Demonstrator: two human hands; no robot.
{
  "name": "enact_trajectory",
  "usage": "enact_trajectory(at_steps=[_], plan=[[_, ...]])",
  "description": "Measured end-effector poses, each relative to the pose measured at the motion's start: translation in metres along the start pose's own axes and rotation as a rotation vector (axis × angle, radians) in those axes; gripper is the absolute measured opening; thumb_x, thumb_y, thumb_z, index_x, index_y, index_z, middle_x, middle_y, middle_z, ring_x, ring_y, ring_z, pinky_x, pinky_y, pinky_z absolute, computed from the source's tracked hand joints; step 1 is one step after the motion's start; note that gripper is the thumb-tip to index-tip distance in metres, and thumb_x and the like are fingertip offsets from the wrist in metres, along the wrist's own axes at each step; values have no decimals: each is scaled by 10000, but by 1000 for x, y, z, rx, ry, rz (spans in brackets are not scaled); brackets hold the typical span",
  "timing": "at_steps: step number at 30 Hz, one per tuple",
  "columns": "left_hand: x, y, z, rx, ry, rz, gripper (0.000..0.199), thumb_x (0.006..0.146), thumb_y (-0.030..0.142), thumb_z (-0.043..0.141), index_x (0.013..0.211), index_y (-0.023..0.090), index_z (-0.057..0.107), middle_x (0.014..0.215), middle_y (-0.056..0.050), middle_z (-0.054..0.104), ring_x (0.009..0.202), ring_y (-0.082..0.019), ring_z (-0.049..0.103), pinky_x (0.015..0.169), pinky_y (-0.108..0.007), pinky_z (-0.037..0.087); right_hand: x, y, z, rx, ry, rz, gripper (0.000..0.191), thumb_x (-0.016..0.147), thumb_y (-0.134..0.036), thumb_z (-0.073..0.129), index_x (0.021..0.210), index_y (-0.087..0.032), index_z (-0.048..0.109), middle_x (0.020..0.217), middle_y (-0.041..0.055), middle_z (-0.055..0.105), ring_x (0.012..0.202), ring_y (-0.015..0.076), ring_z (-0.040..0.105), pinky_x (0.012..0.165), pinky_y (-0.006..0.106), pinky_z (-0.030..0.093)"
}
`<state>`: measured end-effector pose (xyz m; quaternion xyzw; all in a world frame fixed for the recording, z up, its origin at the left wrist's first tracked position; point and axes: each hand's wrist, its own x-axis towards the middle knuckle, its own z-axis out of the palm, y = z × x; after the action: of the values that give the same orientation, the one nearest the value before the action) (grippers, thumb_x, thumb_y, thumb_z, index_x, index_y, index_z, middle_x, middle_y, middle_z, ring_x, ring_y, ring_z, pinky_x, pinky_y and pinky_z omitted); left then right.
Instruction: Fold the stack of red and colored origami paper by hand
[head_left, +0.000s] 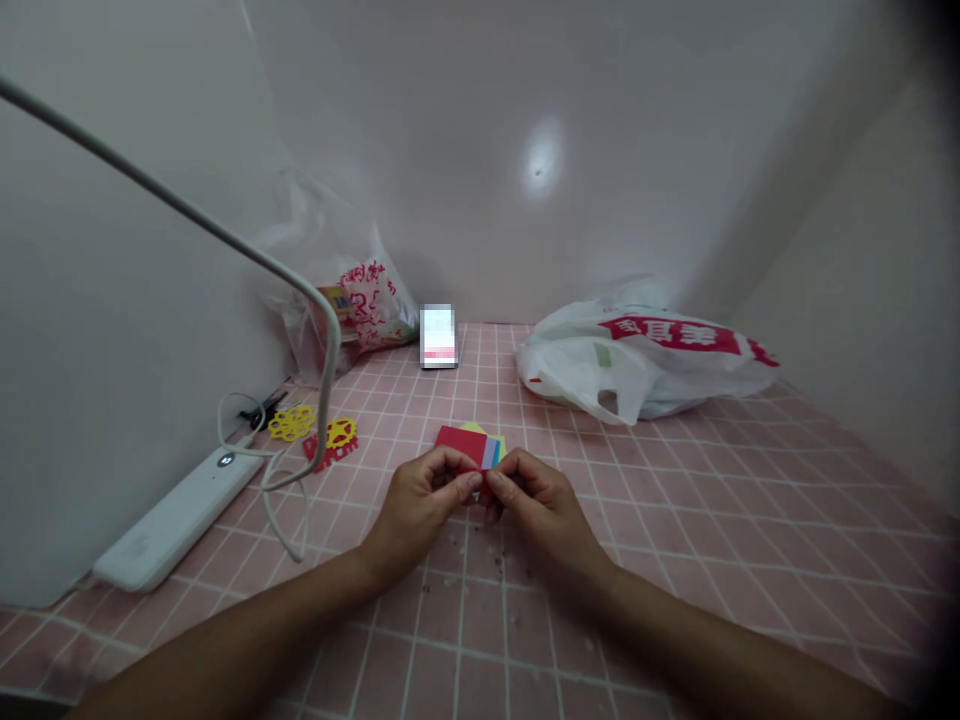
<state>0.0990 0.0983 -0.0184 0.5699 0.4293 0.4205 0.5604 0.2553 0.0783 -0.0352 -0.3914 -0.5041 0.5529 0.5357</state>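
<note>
Several coloured paper sheets, with a red sheet (pixel 461 444) at the left and purple, blue and yellow edges showing, lie fanned beyond my fingertips. My left hand (pixel 426 498) and my right hand (pixel 538 503) meet at the near edge of the red paper. Both have thumb and fingers pressed together in a pinch on a small red piece between them; how it joins the sheet is hidden by the fingers. Left of my hands lie a yellow flower-shaped cutout (pixel 291 423) and a red cutout (pixel 319 455) with a yellow one on it.
A white power strip (pixel 176 520) with a looping cable (pixel 328 380) runs along the left wall. Black scissors (pixel 255 412) lie near it. A lit phone (pixel 439 337) stands at the back, between a clear bag (pixel 375 310) and a white plastic bag (pixel 577 360). Pink tiles (pixel 712 540) cover the surface.
</note>
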Motion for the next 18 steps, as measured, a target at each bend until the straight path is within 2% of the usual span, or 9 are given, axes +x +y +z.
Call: enact_trajectory(at_steps=[7,13,16,18], plan=[[0,0,-2,76,-2,27,154,786,299,666,763,151,628,700,-8,627,662,-135,579,638,-255,469,0,-2,1,7,-16,-19,238,860,-357,631,696,-195,569,641,-13,592,577,121,538,577,261,435],[1,4,-3,125,-36,15,167,800,297,648,730,146,630,666,-3,621,631,-128,568,627,-252,461,0,4,-2,30,-25,40,241,873,-364,627,723,-189,559,652,-13,593,559,110,529,553,249,422],[3,3,-5,64,-49,29,147,802,294,661,830,150,657,742,-15,662,695,-136,608,668,-254,489,1,4,-3,85,-26,54,251,867,-375,635,725,-183,557,657,-10,603,551,107,536,543,243,430],[5,1,-6,12,-42,55,208,761,259,711,937,165,652,816,-15,682,757,-144,635,715,-263,510,3,3,-4,112,-7,60,263,862,-388,641,724,-183,552,650,-11,608,542,108,542,537,242,436]])
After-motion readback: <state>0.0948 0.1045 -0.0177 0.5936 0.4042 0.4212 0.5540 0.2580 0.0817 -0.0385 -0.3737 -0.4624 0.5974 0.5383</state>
